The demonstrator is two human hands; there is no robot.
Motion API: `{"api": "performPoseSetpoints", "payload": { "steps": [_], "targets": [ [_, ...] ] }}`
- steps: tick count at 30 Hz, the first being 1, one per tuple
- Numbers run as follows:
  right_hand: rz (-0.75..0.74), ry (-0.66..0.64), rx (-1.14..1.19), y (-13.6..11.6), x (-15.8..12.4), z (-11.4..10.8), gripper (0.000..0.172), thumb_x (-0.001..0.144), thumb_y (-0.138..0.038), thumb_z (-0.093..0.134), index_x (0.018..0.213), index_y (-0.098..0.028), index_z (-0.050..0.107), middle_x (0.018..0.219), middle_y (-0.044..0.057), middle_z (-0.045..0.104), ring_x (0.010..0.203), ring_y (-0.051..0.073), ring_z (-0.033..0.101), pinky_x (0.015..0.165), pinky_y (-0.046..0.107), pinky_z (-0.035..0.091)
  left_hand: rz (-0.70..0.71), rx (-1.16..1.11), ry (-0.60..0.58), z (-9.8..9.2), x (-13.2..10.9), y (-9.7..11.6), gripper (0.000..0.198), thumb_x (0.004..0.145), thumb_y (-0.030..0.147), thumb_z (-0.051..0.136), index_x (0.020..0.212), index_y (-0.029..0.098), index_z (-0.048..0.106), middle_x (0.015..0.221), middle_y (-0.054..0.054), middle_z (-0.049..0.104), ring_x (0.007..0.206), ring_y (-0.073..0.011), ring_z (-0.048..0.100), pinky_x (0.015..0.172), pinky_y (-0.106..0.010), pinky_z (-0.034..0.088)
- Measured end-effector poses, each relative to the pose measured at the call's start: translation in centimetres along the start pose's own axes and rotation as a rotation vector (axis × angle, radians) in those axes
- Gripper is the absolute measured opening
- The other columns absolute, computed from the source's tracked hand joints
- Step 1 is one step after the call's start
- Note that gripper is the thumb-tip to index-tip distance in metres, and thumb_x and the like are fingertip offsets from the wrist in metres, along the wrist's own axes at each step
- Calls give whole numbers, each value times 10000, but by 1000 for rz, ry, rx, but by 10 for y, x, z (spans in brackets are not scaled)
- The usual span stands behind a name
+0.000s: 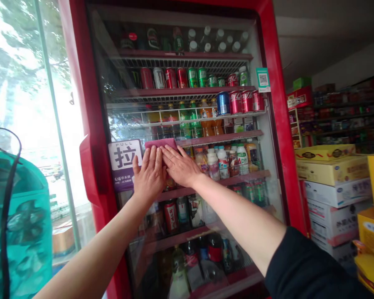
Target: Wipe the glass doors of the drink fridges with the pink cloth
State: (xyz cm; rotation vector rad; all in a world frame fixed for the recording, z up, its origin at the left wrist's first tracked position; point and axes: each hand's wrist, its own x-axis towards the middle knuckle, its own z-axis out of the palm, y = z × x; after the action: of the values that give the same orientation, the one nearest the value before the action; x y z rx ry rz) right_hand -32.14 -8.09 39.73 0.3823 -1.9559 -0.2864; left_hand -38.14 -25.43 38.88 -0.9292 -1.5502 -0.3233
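Note:
A folded pink cloth (161, 143) lies flat against the glass door (162, 25) of a drinks fridge. Both hands press on its lower part, side by side, so much of it is covered. My left hand (148, 173) is flat, fingers stretched upward and thumb out to the left. Slanting in from the right, my right hand (182, 169) is also flat, its fingertips on the cloth near the left fingers. Just left of the cloth is a white and purple pull sign (124, 160) on the glass.
The red door frame carries a handle (89, 166) on the left. Behind the glass, shelves hold cans (235, 103) and bottles (222, 160). Stacked cartons (336, 191) stand at right. A teal container (25, 232) with a black cable (8, 207) is at left.

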Motion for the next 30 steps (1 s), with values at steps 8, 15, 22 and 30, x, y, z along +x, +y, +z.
{"api": "performPoseSetpoints", "payload": {
  "steps": [8, 15, 22, 30],
  "targets": [
    [149, -2, -142, 71, -75, -44, 686, 1083, -266, 535, 1732, -114, 371, 1816, 140, 344, 1720, 284, 291, 1443, 599, 167, 161, -28, -93, 46, 43, 77, 738, 1106, 370, 402, 1773, 108, 227, 1840, -175, 212, 1750, -314, 128, 1408, -643, 4],
    [303, 13, -186, 63, -97, -55, 589, 1086, -221, 517, 1660, -91, 505, 1774, 141, 434, 1680, 326, 372, 1427, 603, 224, 160, -69, -62, 50, 47, 95, 714, 1120, 372, 370, 1749, 50, 271, 1837, -187, 210, 1744, -343, 146, 1412, -663, 33],
    [214, -7, -70, -1, -37, -22, 604, 1105, -162, 416, 1707, -109, 426, 1815, 96, 361, 1707, 337, 292, 1430, 642, 190, 176, -34, -38, 17, 21, 15, 684, 1077, 256, 419, 1706, -4, 360, 1789, -277, 301, 1732, -374, 166, 1416, -645, 142],
    [95, -41, 37, -50, 10, -21, 603, 1090, -141, 434, 1692, -138, 457, 1800, 90, 405, 1698, 327, 320, 1428, 619, 224, 231, -55, -145, -14, 9, -53, 703, 1079, 259, 367, 1744, 46, 292, 1819, -253, 240, 1743, -349, 114, 1393, -642, 207]
  ]
}}
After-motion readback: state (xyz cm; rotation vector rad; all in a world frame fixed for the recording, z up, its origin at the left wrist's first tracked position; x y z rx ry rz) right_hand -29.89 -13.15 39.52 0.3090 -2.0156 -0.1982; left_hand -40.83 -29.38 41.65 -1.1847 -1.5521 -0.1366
